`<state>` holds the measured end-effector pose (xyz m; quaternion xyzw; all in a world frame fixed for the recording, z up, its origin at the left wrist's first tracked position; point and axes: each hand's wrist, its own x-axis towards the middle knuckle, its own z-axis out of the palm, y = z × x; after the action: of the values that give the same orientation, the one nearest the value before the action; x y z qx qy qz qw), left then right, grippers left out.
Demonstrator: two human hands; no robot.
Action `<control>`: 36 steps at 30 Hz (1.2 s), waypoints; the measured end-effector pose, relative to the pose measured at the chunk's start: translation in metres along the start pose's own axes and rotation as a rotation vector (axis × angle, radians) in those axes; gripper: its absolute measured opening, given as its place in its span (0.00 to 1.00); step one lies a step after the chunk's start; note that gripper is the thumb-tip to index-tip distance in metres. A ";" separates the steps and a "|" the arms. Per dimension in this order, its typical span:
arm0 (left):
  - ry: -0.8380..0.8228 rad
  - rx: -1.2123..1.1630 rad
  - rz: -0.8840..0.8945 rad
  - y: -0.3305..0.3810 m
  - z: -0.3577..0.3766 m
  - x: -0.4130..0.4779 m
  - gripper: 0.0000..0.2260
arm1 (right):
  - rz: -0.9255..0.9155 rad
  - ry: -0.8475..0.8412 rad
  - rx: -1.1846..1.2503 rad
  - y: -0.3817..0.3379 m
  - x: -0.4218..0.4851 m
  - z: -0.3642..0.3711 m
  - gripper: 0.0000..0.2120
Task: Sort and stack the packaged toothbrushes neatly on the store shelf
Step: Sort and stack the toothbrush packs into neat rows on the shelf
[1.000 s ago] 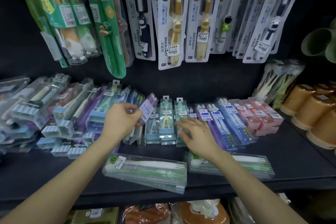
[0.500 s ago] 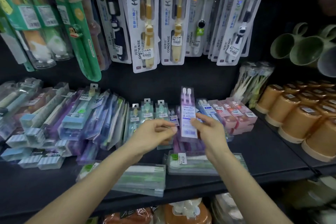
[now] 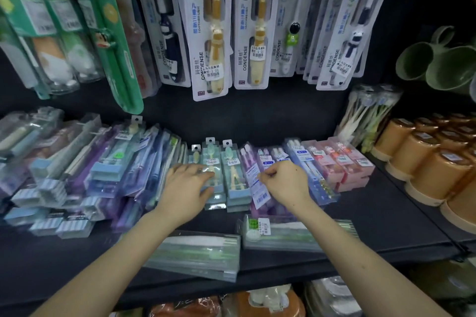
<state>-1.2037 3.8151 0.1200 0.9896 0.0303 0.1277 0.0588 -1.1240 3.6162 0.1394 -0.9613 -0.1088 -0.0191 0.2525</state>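
Change since half a second ago: purple toothbrush pack [image 3: 254, 183] lowered from upright to flat on purple stack [image 3: 258, 210], centre of frame, on shelf [image 3: 386, 216] | left hand [image 3: 186, 185] off the pack, palm down, fingers straight on mint packs [image 3: 233, 175] | right hand [image 3: 284, 183] knuckles up, fingertips curled, pinching purple toothbrush pack's edge | hands apart

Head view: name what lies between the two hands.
In the head view, a stack of mint-green toothbrush packs lies between the left hand and right hand, beside the purple toothbrush pack the right hand pinches.
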 end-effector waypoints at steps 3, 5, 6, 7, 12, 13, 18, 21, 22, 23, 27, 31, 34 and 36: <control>0.104 0.028 -0.004 -0.015 -0.008 -0.007 0.14 | -0.037 0.038 -0.165 -0.001 0.001 0.003 0.22; 0.132 0.068 -0.005 -0.028 -0.013 -0.011 0.13 | -0.070 0.050 -0.198 -0.002 0.001 0.004 0.20; 0.119 0.079 -0.012 -0.034 -0.015 -0.013 0.14 | -0.091 0.052 -0.201 -0.003 0.002 0.005 0.18; 0.111 0.085 -0.015 -0.039 -0.016 -0.015 0.14 | -0.098 0.055 -0.178 -0.003 0.002 0.004 0.14; 0.100 0.113 0.010 -0.047 -0.014 -0.016 0.14 | -0.151 0.002 -0.089 -0.002 0.001 0.010 0.13; 0.107 0.121 0.019 -0.047 -0.013 -0.016 0.14 | -0.155 -0.009 -0.117 -0.003 0.000 0.011 0.14; 0.117 0.123 0.023 -0.048 -0.009 -0.015 0.14 | -0.056 -0.031 0.035 -0.005 0.003 0.007 0.10; 0.123 0.137 0.025 -0.049 -0.008 -0.014 0.13 | -0.044 -0.045 0.093 -0.003 0.005 0.007 0.07; 0.122 0.146 0.023 -0.049 -0.007 -0.014 0.13 | -0.060 -0.033 0.060 -0.003 0.006 0.009 0.13; 0.121 0.151 0.019 -0.050 -0.007 -0.014 0.13 | -0.081 -0.025 0.020 -0.004 0.006 0.012 0.16; 0.114 0.175 0.009 -0.052 -0.003 -0.014 0.12 | -0.130 0.030 -0.298 -0.006 0.008 0.018 0.11; 0.095 0.180 -0.006 -0.056 -0.001 -0.015 0.13 | -0.166 0.089 -0.473 -0.005 0.008 0.017 0.09; 0.076 0.201 -0.001 -0.059 -0.001 -0.015 0.14 | -0.299 0.149 -0.315 -0.015 0.007 0.021 0.11; 0.068 0.210 -0.001 -0.061 -0.001 -0.015 0.15 | -0.436 0.098 -0.163 -0.032 0.004 0.031 0.15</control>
<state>-1.2214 3.8745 0.1093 0.9854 0.0459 0.1573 -0.0462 -1.1279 3.6587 0.1282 -0.9303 -0.2994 -0.1284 0.1688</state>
